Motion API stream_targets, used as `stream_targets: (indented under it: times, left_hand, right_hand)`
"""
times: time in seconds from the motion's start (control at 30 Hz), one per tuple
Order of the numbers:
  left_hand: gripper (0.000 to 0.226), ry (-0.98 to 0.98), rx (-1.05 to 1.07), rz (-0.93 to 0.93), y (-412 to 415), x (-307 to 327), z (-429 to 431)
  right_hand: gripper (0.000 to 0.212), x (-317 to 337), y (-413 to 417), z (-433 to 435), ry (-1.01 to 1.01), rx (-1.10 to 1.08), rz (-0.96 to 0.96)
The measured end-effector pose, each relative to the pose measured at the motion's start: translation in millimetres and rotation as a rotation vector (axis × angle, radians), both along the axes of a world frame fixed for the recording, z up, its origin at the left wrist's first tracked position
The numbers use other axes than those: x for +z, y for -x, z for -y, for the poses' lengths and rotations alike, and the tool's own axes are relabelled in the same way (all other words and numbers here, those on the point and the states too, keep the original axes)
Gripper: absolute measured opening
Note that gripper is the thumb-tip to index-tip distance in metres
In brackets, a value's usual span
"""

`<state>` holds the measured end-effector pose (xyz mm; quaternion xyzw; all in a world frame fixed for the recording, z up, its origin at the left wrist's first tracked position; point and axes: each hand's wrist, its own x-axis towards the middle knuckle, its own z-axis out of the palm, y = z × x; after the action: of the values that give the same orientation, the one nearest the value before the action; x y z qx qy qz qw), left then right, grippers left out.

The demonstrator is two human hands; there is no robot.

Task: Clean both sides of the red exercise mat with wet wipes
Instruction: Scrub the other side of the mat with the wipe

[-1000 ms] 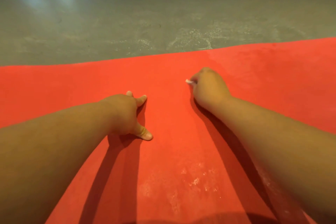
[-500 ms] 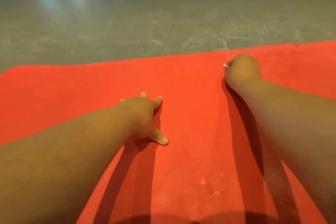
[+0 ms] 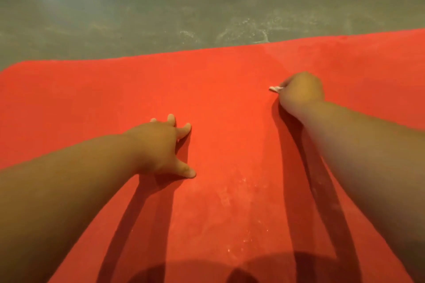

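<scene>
While my left hand presses on the red mat, fingers spread, my right hand is curled round a wet wipe held against the mat further out. Mat lies flat on grey concrete floor, filling the lower view. Pale dusty smudges on mat between my arms; white scuffs on floor just past its far edge.

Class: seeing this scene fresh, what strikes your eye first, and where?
The red mat fills the lower frame, grey floor beyond. The right hand grips a white wipe at centre right; the left hand rests spread on the mat at centre, whitish smudges just below.
</scene>
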<state>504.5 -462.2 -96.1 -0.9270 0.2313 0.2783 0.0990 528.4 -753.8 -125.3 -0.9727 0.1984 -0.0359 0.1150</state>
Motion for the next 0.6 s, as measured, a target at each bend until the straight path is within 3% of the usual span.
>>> stream_targets:
  times: [0.13,0.37,0.43,0.53,0.6]
  left_hand:
    - [0.113,0.003,-0.004,0.031,2.0,0.4,2.9]
    - [0.116,0.115,0.083,0.052,10.3,-4.1,-2.3]
    - [0.117,0.137,0.1,0.054,11.0,-5.0,-4.1]
    - [0.118,0.134,0.084,0.062,8.0,-5.6,-4.2]
    - [0.118,0.123,0.066,0.075,4.9,-5.7,-3.2]
  right_hand:
    - [0.03,-13.0,26.9,-34.5,-0.063,0.033,0.138]
    - [0.028,-14.0,69.4,-135.1,-0.148,0.643,0.101]
    - [0.028,-11.7,60.9,-113.7,-0.1,0.555,0.064]
    - [0.027,0.6,53.8,-47.5,-0.011,0.139,0.085]
    - [0.025,4.4,56.4,-25.7,0.015,-0.023,0.085]
